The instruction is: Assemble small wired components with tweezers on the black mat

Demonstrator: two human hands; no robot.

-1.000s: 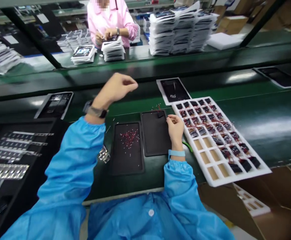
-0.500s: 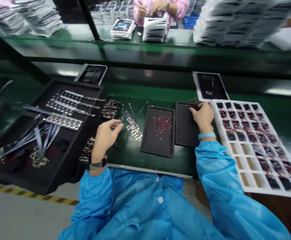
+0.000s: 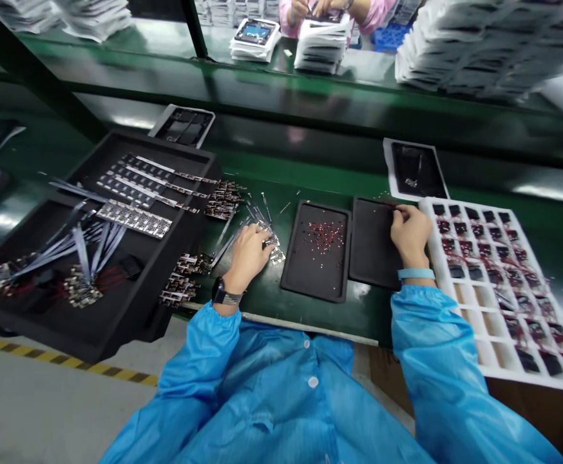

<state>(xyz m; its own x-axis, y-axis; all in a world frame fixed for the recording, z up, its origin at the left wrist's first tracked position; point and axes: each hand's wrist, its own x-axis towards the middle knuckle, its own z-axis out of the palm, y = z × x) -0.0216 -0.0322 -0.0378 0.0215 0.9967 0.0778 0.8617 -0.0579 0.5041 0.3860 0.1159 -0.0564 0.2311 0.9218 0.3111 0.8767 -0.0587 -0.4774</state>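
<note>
Here, our left hand (image 3: pixel 251 256) bends over the shiny strips (image 3: pixel 277 257) on the green bench (image 3: pixel 262 299), fingertips gathered close; we cannot tell whether they grip one. The strips probably lie loose there, left of the first black tray (image 3: pixel 315 287), for easy reach; their long axis slants away leftward, shiny ends towards us. A little farther, our right hand (image 3: pixel 411 233) curls over the second black tray's (image 3: pixel 373 251) far right corner, its hold hidden. Beyond, a dark case (image 3: pixel 424 173) lies on white paper.

Left grip (image 3: pixel 253 254) and right grip (image 3: pixel 411 232) curl downward, well apart.
</note>
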